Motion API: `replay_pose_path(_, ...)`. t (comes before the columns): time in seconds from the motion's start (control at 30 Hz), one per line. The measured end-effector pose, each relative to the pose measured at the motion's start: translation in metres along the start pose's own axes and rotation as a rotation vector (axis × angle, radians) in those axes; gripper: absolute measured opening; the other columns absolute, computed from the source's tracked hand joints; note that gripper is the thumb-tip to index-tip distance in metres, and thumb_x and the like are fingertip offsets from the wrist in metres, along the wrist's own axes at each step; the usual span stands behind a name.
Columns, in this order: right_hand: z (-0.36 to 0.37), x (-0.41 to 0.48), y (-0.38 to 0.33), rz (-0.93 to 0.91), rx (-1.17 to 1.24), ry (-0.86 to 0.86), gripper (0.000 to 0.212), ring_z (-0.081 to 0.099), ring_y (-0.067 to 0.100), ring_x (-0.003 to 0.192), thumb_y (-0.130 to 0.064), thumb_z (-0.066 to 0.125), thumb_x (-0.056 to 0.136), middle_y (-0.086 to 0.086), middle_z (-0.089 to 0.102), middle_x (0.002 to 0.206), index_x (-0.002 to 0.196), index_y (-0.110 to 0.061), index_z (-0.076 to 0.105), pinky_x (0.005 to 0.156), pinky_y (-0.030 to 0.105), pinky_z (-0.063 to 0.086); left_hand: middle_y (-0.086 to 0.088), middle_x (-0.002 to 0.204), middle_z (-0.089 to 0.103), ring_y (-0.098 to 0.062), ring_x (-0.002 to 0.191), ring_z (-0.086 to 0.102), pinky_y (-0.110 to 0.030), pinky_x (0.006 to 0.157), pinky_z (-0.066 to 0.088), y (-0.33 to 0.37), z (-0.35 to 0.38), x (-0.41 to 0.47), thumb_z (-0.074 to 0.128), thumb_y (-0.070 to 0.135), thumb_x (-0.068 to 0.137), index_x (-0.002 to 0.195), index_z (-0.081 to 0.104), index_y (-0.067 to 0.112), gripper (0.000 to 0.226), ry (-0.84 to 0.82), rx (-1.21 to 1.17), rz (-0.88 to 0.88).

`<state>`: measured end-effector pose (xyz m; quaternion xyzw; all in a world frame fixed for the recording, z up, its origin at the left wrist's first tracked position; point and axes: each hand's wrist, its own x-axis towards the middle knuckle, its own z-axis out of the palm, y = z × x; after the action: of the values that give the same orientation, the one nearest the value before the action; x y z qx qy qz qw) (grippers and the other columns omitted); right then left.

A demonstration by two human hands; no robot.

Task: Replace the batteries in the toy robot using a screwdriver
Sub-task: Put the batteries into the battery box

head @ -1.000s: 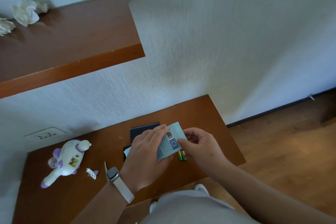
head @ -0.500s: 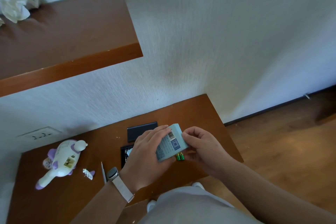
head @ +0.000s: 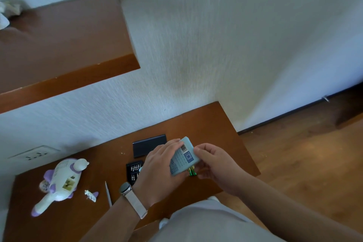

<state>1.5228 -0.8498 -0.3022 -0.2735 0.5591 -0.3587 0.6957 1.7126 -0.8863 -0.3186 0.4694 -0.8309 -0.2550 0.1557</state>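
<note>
The box [head: 184,158], pale blue, carried a barcode and a blue square code on the face turned up; the rest of its print was too small to read. The left hand [head: 159,171] clamped it from the left, fingers curled together over its upper side. The right hand [head: 216,165] pinched its right edge, thumb on top and fingers curled beneath. Green batteries [head: 192,172], at least two, stuck out of the box's lower end, just beside the right fingers; whether those fingers touched them could not be told. A watch [head: 125,188] sat on the left wrist.

One toy [head: 62,180], white and purple, lay on its side at the table's left, its battery bay uncovered and facing up; the writing on its body was unreadable. One small cover [head: 91,195] lay just to its right, then one screwdriver [head: 108,193], apart from both. One bit case [head: 134,171] lay partly under the left hand, two rows of bits showing, and one dark lid [head: 149,144] lay behind it, near the wall.

The table [head: 216,124] met the wall at its back edge, and its right edge dropped to the floor [head: 294,163]. Bare wood lay between toy and bit case and from the lid to the right edge. A shelf [head: 68,45] hung above left, with crumpled tissue [head: 7,12] at its far end. One socket [head: 33,155] sat in the wall behind the toy.
</note>
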Motion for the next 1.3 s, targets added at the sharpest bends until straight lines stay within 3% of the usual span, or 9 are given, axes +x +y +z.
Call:
replay_pose_path(0.17, -0.002, -0.001, 0.006, -0.013, -0.018, 0.017, 0.022, 0.072, 0.017, 0.092, -0.029, 0.068, 0.092, 0.006, 0.072, 0.103, 0.111, -0.018, 0.065, 0.071, 0.027, 0.058, 0.016, 0.139, 0.051, 0.003, 0.120, 0.040, -0.029, 0.101, 0.045, 0.010, 0.010, 0.014, 0.054, 0.077, 0.071, 0.143, 0.043, 0.033, 0.085, -0.008, -0.082, -0.063)
replay_pose_path(0.3, -0.018, 0.005, 0.006, -0.043, 0.023, 0.097, 0.018, 0.073, 0.017, 0.091, -0.028, 0.068, 0.091, 0.003, 0.074, 0.095, 0.106, -0.017, 0.067, 0.071, 0.028, 0.059, 0.026, 0.127, 0.046, 0.001, 0.113, 0.051, -0.020, 0.089, 0.050, 0.018, 0.018, 0.024, 0.059, 0.077, 0.072, 0.142, 0.039, 0.036, 0.084, -0.069, -0.191, -0.116)
replay_pose_path(0.43, -0.044, 0.015, 0.010, -0.035, -0.004, 0.187, 0.019, 0.075, 0.017, 0.085, -0.030, 0.062, 0.095, 0.000, 0.076, 0.089, 0.099, -0.012, 0.066, 0.068, 0.027, 0.059, 0.018, 0.108, 0.068, 0.002, 0.095, 0.068, -0.016, 0.067, 0.056, 0.015, 0.030, 0.033, 0.065, 0.051, 0.091, 0.135, 0.048, 0.033, 0.050, -0.186, -0.559, -0.369)
replay_pose_path(0.6, -0.078, 0.039, 0.022, 0.003, -0.074, 0.274, 0.021, 0.075, 0.014, 0.081, -0.033, 0.062, 0.095, -0.003, 0.076, 0.087, 0.097, -0.012, 0.063, 0.069, 0.031, 0.062, 0.017, 0.095, 0.075, -0.001, 0.091, 0.072, -0.016, 0.066, 0.056, 0.015, 0.067, 0.035, 0.062, 0.030, 0.099, 0.118, 0.060, 0.030, 0.019, -0.326, -0.792, -0.634)
replay_pose_path(0.73, -0.100, 0.055, 0.041, -0.001, -0.269, 0.367, 0.014, 0.073, 0.007, 0.081, -0.031, 0.068, 0.091, -0.009, 0.072, 0.093, 0.101, -0.028, 0.059, 0.067, 0.028, 0.062, 0.009, 0.098, 0.075, 0.000, 0.088, 0.072, -0.019, 0.064, 0.058, 0.018, 0.108, 0.043, 0.063, 0.027, 0.098, 0.116, 0.060, 0.026, 0.018, -0.216, -0.818, -0.739)
replay_pose_path(0.9, -0.124, 0.075, 0.067, 0.031, -0.483, 0.278, 0.026, 0.068, 0.006, 0.089, -0.032, 0.068, 0.091, -0.010, 0.067, 0.102, 0.114, -0.029, 0.056, 0.070, 0.027, 0.062, -0.002, 0.103, 0.072, -0.007, 0.086, 0.074, -0.028, 0.066, 0.062, 0.017, 0.154, 0.050, 0.064, 0.018, 0.098, 0.124, 0.050, 0.030, 0.032, -0.114, -0.861, -0.811)
replay_pose_path(1.07, -0.134, 0.097, 0.088, 0.016, -0.708, 0.244, 0.034, 0.064, 0.001, 0.085, -0.033, 0.069, 0.090, -0.015, 0.062, 0.108, 0.119, -0.032, 0.052, 0.056, 0.015, 0.054, 0.004, 0.098, 0.073, -0.005, 0.080, 0.073, -0.032, 0.069, 0.064, 0.009, 0.190, 0.048, 0.067, 0.018, 0.095, 0.124, 0.053, 0.030, 0.034, -0.068, -0.717, -0.858)
replay_pose_path(1.17, -0.134, 0.108, 0.097, 0.021, -0.769, 0.262, 0.033, 0.060, 0.000, 0.079, -0.035, 0.069, 0.089, -0.017, 0.057, 0.105, 0.114, -0.038, 0.048, 0.045, 0.008, 0.045, 0.015, 0.104, 0.071, 0.002, 0.084, 0.067, -0.023, 0.066, 0.061, 0.005, 0.200, 0.049, 0.067, 0.022, 0.095, 0.115, 0.058, 0.037, 0.026, -0.076, -0.559, -0.799)
replay_pose_path(1.3, -0.136, 0.115, 0.104, 0.006, -0.824, 0.267, 0.030, 0.058, 0.003, 0.079, -0.034, 0.069, 0.089, -0.017, 0.052, 0.103, 0.105, -0.040, 0.044, 0.043, 0.005, 0.041, 0.015, 0.095, 0.061, 0.002, 0.083, 0.056, -0.031, 0.069, 0.060, -0.001, 0.205, 0.052, 0.066, 0.030, 0.094, 0.115, 0.067, 0.029, 0.021, -0.048, -0.242, -0.693)
